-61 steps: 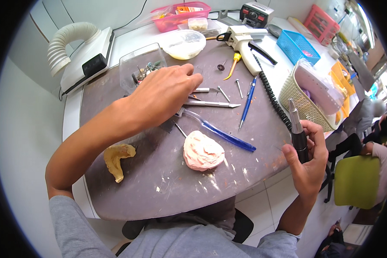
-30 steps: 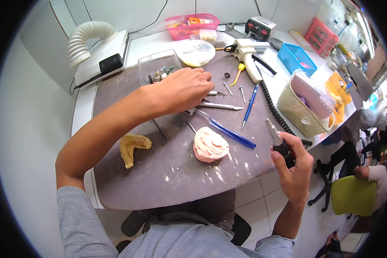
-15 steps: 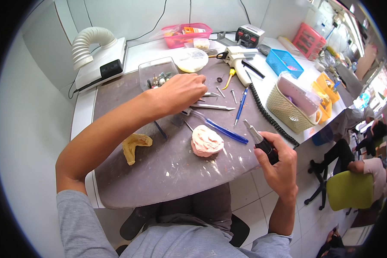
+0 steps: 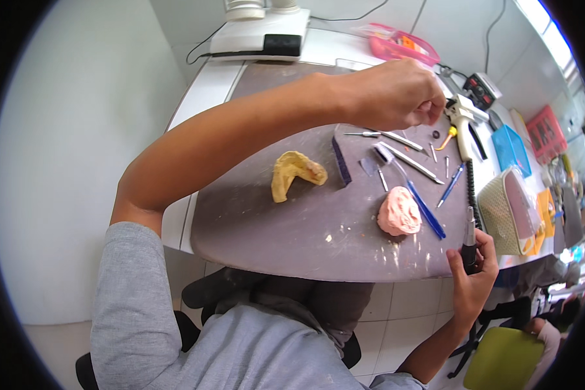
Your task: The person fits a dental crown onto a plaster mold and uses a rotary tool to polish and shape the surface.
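Observation:
My left hand [image 4: 396, 94] is raised over the far part of the table, its fingers curled together. Whatever may be in them is hidden. At the table's right edge, my right hand [image 4: 476, 276] grips a black and silver rotary handpiece [image 4: 469, 250], tip pointing up and away. To its left lies a blue-handled toothbrush [image 4: 428, 209] beside a lumpy pink dental mould [image 4: 398, 212]. A yellow horseshoe-shaped dental cast [image 4: 296, 170] rests under my left forearm, near a dark strip [image 4: 341, 161]. Slim metal hand tools [image 4: 413, 162] and a blue pen-like tool [image 4: 451, 185] lie below my left hand.
A white box with hoses [image 4: 257, 42] stands at the back left and a pink basket [image 4: 403, 45] behind my left hand. Along the right are a control unit [image 4: 482, 91], a coiled black cord [image 4: 472, 188], a blue basket [image 4: 511, 149] and a woven basket [image 4: 500, 214]. A person sits beyond.
The view has swung left, so the table things appear farther right. My left hand is lifted a little and covers the clear container. The handpiece stays in my right hand, now tilted more upright.

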`<action>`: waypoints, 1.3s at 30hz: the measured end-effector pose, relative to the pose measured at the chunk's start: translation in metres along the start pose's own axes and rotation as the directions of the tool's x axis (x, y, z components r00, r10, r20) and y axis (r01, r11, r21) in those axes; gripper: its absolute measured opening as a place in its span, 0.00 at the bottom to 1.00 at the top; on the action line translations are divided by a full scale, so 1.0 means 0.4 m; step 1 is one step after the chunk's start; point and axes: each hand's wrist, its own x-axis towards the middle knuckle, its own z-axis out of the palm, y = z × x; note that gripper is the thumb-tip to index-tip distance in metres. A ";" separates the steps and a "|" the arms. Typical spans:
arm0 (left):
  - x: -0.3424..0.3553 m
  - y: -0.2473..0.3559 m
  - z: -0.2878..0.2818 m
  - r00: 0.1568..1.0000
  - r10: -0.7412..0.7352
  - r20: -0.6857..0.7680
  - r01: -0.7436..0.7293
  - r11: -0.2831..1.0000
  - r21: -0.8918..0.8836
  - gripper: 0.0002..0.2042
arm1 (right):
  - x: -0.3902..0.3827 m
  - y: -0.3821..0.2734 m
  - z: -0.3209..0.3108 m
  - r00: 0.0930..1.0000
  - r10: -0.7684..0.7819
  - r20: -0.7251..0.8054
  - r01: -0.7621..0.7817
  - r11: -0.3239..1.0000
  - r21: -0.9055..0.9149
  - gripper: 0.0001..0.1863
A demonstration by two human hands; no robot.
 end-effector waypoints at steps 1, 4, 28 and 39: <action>-0.014 -0.003 0.003 1.000 0.008 -0.015 -0.008 1.000 -0.017 0.04 | 0.010 -0.003 0.005 1.000 -0.021 0.004 0.021 0.997 -0.079 0.15; -0.026 -0.009 0.025 0.998 -0.015 -0.056 0.009 0.995 -0.098 0.04 | 0.082 -0.022 0.015 0.996 -0.085 -0.006 0.079 0.952 -0.296 0.14; -0.027 0.099 0.102 0.900 -0.426 0.091 0.272 0.386 -0.882 0.16 | 0.256 -0.129 0.096 0.991 -0.117 -0.059 0.119 0.992 0.035 0.14; -0.027 0.193 0.031 0.803 -0.579 -0.142 -0.023 0.208 -0.978 0.11 | 0.130 -0.200 0.030 0.967 -0.241 -0.088 0.254 0.946 0.203 0.19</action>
